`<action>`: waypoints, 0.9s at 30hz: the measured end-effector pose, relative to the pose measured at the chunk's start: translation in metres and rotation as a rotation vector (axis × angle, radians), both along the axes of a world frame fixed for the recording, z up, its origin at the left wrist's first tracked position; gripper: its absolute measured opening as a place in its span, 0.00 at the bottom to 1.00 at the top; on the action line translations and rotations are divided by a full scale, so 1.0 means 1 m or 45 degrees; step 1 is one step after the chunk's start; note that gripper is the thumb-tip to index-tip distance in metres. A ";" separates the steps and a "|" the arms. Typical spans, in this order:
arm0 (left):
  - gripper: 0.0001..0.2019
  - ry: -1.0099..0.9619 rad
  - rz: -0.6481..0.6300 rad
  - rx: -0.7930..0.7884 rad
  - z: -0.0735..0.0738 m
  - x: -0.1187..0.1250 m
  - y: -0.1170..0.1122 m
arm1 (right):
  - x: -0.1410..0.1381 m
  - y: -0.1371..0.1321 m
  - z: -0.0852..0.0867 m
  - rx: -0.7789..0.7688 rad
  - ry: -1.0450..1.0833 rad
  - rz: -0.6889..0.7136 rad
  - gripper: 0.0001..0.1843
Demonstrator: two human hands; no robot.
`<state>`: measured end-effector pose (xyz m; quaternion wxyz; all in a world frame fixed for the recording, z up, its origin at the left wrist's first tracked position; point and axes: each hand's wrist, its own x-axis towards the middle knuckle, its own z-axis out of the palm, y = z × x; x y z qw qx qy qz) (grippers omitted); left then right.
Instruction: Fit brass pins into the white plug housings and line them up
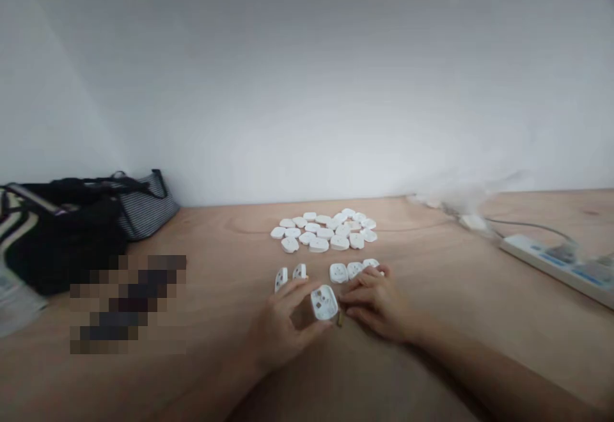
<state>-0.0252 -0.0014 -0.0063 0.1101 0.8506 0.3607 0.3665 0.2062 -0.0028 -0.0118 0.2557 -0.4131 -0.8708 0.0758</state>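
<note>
My left hand [288, 329] grips a white plastic plug housing [324, 304] by its edges, thumb below and fingers above. The housing is tilted, its hollow inside facing me with small brass-coloured parts in it. Just right of it is my right hand [378, 300], fingers curled together; what lies between the fingertips is too small to make out. A small brass piece [340, 318] shows by its thumb. Beyond the right hand several white housings [338, 273] lie in a row. Two more housings [281, 279] stand on edge beyond my left hand.
Several white plastic pieces [319, 244] are spread farther back on the wooden table [220, 249]. A black bag [67, 230] sits at the left, near a pixelated dark patch. At the right lie a white power strip [537, 256] with a cable and a clear plastic bag [455, 195].
</note>
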 end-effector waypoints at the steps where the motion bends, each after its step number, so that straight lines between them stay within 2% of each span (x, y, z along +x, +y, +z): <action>1: 0.21 0.005 -0.014 -0.003 0.000 0.000 0.000 | 0.000 0.001 -0.001 0.001 -0.016 0.004 0.07; 5: 0.22 0.013 -0.047 -0.005 -0.003 0.000 0.000 | -0.002 0.001 -0.004 0.008 -0.019 -0.015 0.03; 12: 0.22 0.039 -0.105 -0.057 -0.001 0.000 0.000 | -0.004 -0.001 -0.005 0.004 -0.003 -0.059 0.02; 16: 0.21 0.020 -0.113 -0.053 -0.001 0.001 0.000 | -0.004 -0.002 -0.003 0.092 0.042 -0.063 0.08; 19: 0.21 0.020 -0.128 -0.062 -0.002 0.000 0.001 | -0.005 -0.005 -0.001 0.107 0.156 -0.036 0.10; 24: 0.21 0.035 -0.135 -0.087 -0.001 0.002 0.000 | -0.009 -0.010 -0.001 -0.036 0.455 -0.041 0.10; 27: 0.21 0.021 -0.130 -0.084 -0.001 0.003 -0.001 | -0.013 -0.012 -0.002 -0.052 0.555 -0.020 0.12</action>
